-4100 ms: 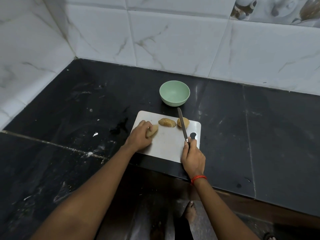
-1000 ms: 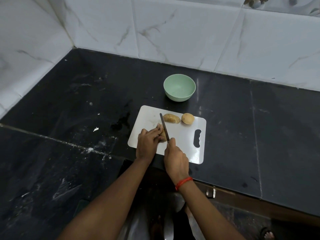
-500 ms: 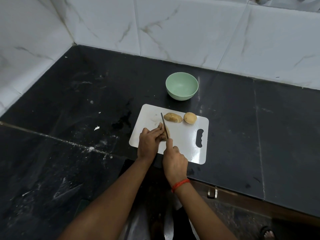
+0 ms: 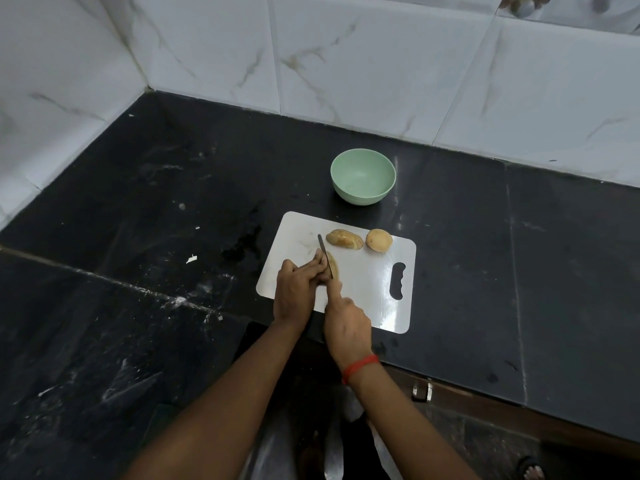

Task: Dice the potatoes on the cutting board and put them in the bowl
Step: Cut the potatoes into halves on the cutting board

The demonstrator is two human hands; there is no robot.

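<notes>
A white cutting board (image 4: 367, 292) lies on the black counter near its front edge. My left hand (image 4: 296, 289) pins a potato (image 4: 333, 265) on the board's left part, and most of it is hidden under my fingers. My right hand (image 4: 346, 323) grips a knife (image 4: 325, 255) whose blade stands in that potato, tip pointing away from me. Two other potatoes lie at the board's far edge: an oblong one (image 4: 344, 239) and a rounder one (image 4: 379, 240). The green bowl (image 4: 363, 175) sits empty just beyond the board.
The black stone counter (image 4: 138, 220) has white specks and a wet patch left of the board. White marble-look tiled walls (image 4: 346, 64) close the back and left. The counter's front edge runs just below the board.
The knife moved from the board's right side to the potato under my left hand, and the blade has sunk into it. The camera view shifted slightly.
</notes>
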